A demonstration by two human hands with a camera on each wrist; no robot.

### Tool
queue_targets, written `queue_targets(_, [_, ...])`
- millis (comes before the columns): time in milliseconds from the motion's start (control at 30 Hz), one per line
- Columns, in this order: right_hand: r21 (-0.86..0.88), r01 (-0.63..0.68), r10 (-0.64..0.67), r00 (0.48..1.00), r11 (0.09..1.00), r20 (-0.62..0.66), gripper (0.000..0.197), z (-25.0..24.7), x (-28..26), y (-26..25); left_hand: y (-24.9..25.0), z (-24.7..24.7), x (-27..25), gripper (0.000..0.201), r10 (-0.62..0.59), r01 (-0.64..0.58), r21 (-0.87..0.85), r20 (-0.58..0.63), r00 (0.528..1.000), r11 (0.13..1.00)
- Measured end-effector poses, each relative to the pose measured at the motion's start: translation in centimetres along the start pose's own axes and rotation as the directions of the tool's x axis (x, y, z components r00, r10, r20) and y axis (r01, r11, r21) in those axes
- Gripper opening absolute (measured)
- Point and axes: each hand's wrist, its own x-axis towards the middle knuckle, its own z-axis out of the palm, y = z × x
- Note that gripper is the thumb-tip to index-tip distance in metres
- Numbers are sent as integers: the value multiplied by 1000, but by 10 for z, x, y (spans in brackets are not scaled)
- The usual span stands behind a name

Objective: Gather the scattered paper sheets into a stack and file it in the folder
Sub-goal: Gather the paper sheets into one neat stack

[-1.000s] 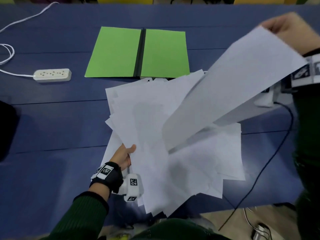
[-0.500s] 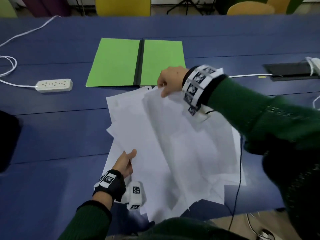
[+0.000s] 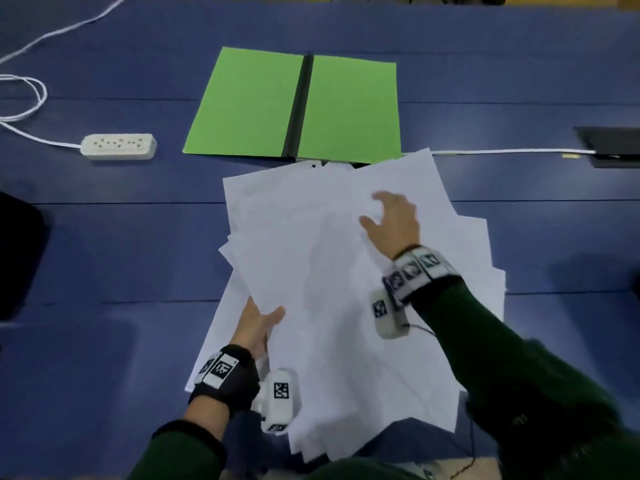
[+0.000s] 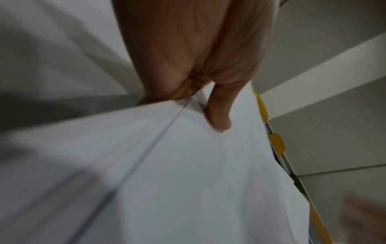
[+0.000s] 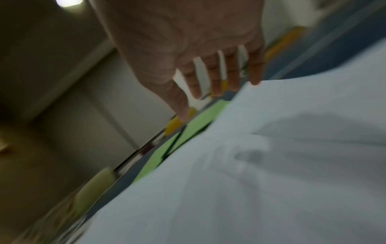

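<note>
A loose fan of several white paper sheets (image 3: 322,282) lies on the blue table (image 3: 114,258), overlapping unevenly. My left hand (image 3: 259,323) pinches the left edge of the pile, thumb on top; in the left wrist view the thumb (image 4: 219,118) presses on the sheets (image 4: 167,181). My right hand (image 3: 391,220) hovers open, blurred, over the pile's upper right, holding nothing; its spread fingers (image 5: 215,77) show above the paper (image 5: 271,165). The green folder (image 3: 294,105) lies open flat just beyond the sheets, its near edge under their far corners.
A white power strip (image 3: 117,146) with its cable (image 3: 24,98) sits at the left. A white cable (image 3: 502,151) runs right to a black floor-box-like panel (image 3: 609,145). A dark object (image 3: 17,258) sits at the left edge.
The right hand carried a sheet from the upper right down onto the pile, let it go and drew back to the right. The left hand kept its pinch on the pile's edge.
</note>
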Motion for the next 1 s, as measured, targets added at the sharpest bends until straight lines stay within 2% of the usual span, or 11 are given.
queue_targets(67, [44,-258,252,961,965,110,68,-3,-15,48,0,-1,-3,48,7,-7,-12,13,1000,1000])
queue_targets(133, [130,-376,344,913,918,218,76,0,-31,84,-1,-3,-6,45,6,-5,-28,23,1000,1000])
queue_targets(233, [403,-425,301,892,810,336,60,12,-50,104,1,0,-6,38,-26,25,-50,-5,1000,998])
queue_targets(300, [461,-430,272,888,776,371,53,25,-56,107,5,4,-3,43,-67,64,-61,-49,997,996])
queue_targets(533, [462,-337,135,899,820,417,46,41,-67,86,16,16,1,64,-93,98,125,-44,995,987])
queue_targets(600, [367,-264,56,871,892,489,46,44,-68,77,16,15,1,47,-107,115,130,-61,992,985])
queue_targets(667, [378,-190,24,916,906,401,45,37,-59,74,16,10,1,34,-148,154,95,-64,987,984])
queue_targets(733, [378,-260,193,959,888,207,41,21,-41,84,14,3,-1,27,-172,175,70,-50,984,982])
queue_targets(800, [272,-396,377,918,877,121,71,3,-26,97,14,-1,-4,25,-181,183,68,-28,983,981])
queue_targets(900, [167,-485,452,869,858,202,95,-6,-15,101,13,-5,-5,28,-187,185,80,15,982,979])
queue_targets(1000, [230,-370,322,921,900,221,59,-2,-11,100,12,-8,-4,31,-173,171,85,23,985,982])
